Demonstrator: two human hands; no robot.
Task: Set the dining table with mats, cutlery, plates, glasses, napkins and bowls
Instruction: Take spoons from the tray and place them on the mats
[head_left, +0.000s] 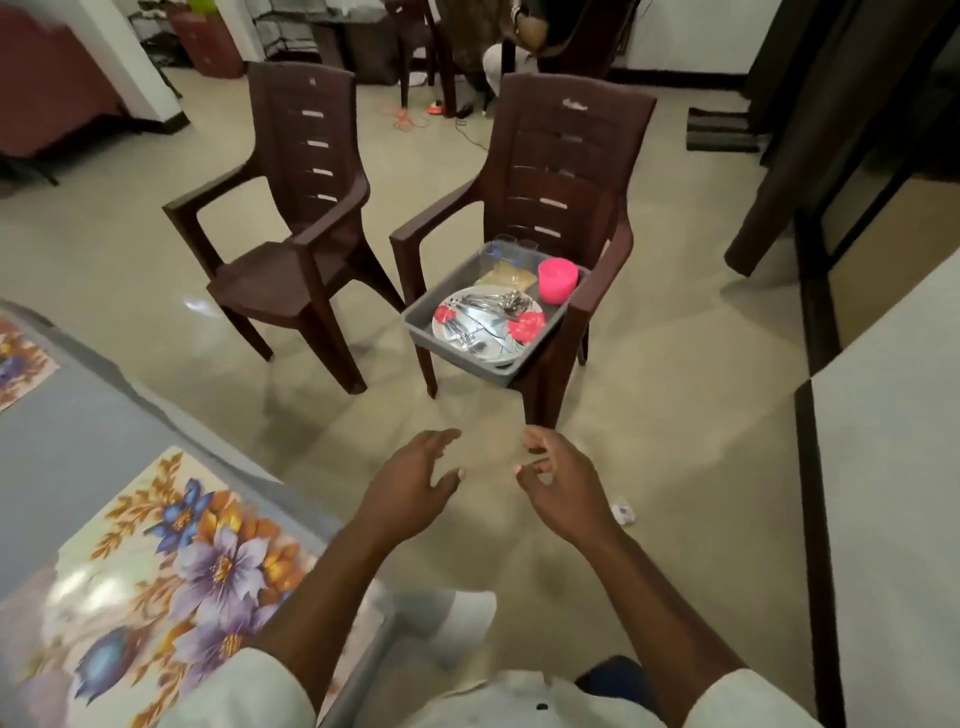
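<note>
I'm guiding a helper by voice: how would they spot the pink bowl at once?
Find the two brown chairs on the floor; the right-hand chair has a grey tray on its seat. The pink bowl stands in the tray's far right corner, beyond the flowered plate heaped with cutlery. It is the only solid bright pink thing there.

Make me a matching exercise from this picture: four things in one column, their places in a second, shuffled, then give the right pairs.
Things:
1. floral mat
2. pink bowl
3. cutlery
4. grey tray

Places:
A. on the flowered plate
B. on the right chair's seat
C. on the table, at left
D. in the tray's far right corner

Pairs: 1-C, 2-D, 3-A, 4-B
</note>
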